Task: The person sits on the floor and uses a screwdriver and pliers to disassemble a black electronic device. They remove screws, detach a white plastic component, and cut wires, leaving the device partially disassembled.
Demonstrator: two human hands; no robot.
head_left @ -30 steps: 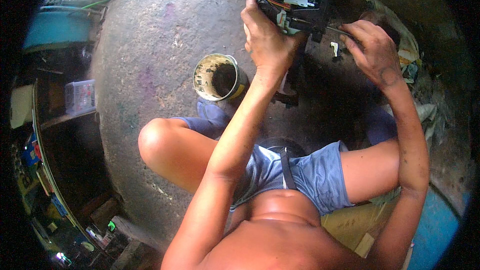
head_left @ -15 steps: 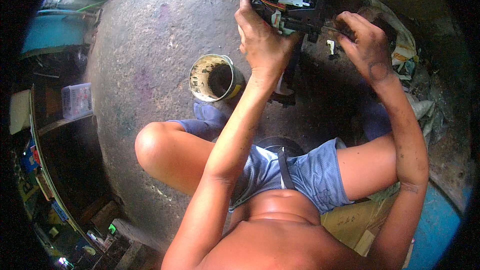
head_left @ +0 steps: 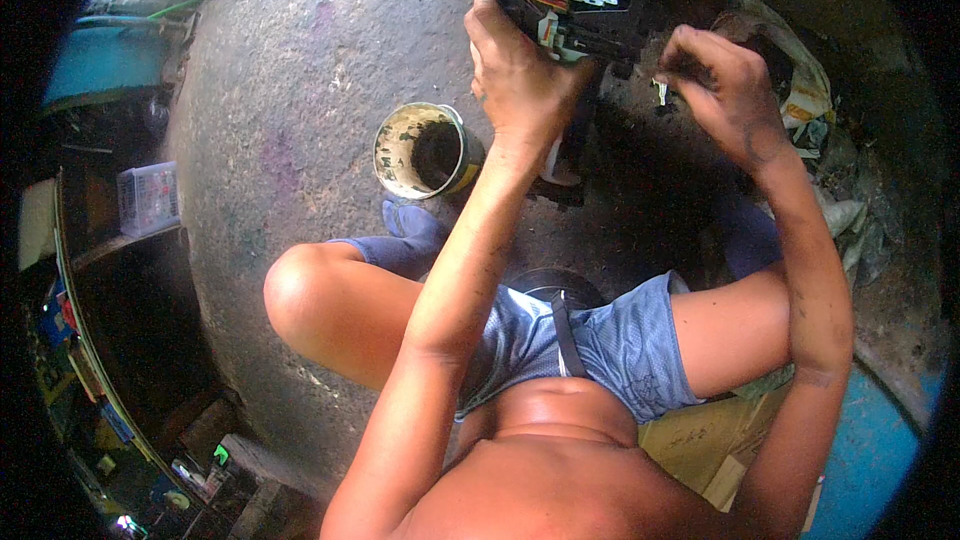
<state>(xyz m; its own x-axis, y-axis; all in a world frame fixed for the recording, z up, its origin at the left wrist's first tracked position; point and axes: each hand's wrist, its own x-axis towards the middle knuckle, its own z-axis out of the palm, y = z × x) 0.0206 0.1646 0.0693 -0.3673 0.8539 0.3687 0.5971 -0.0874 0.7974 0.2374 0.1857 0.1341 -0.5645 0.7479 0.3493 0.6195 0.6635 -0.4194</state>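
The black device (head_left: 580, 0) in the left hand (head_left: 528, 85) is cut off above.

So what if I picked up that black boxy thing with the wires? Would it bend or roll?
Probably stiff: the black boxy thing has a solid-looking frame. Its coloured wires could snag, as they lie exposed. It likely wouldn't roll, with such a squarish shape.

A wide fisheye camera, worn on the head, looks steeply down at the floor (head_left: 290, 90) around the bucket (head_left: 399, 147); the chest (head_left: 545, 495), on the bucket's near side, is far closer to the lens.
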